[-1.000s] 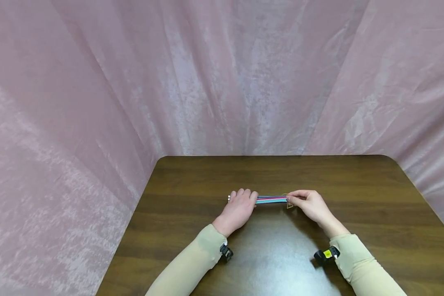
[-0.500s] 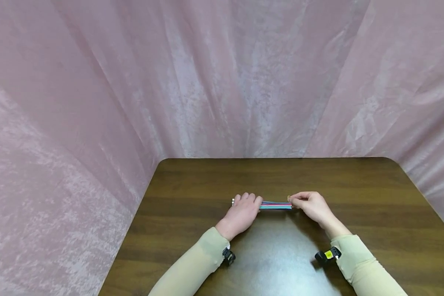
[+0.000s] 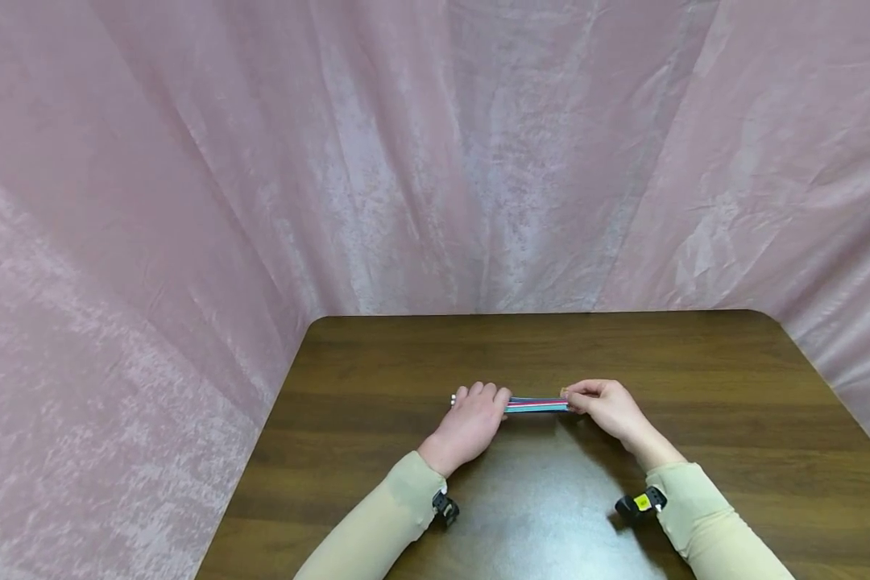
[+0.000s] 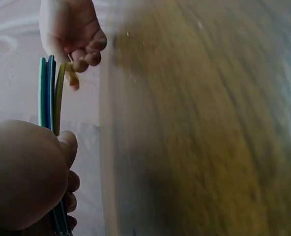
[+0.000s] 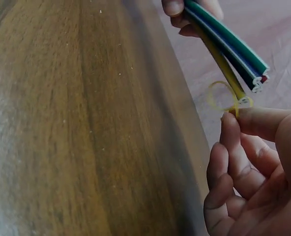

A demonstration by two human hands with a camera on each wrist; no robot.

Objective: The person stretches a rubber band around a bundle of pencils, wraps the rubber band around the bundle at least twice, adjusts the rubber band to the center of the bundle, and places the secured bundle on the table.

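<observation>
A bundle of thin coloured tubes (image 3: 536,405), with blue, pink, white and light blue showing, lies crosswise between the hands in the head view. The left hand (image 3: 471,427) grips it near its left end, where pale tips poke out past the fingers. In the right wrist view, the tubes' pale, cut ends point toward the right hand (image 5: 253,162). Thumb and index finger there pinch a thin yellow rubber band (image 5: 237,110). Its loop overlaps the tip of a yellow tube (image 5: 219,59), which splays slightly from the green and blue ones.
The brown wooden table (image 3: 377,346) has rounded far corners. Pink velvety curtains (image 3: 435,161) hang behind it and along both sides. Small black cameras sit at both wrists by the pale green sleeves (image 3: 377,507).
A second ago the yellow band showed above and below the bundle's right end; now it shows only above, at the right fingertips. The left hand keeps its grip with little movement.
</observation>
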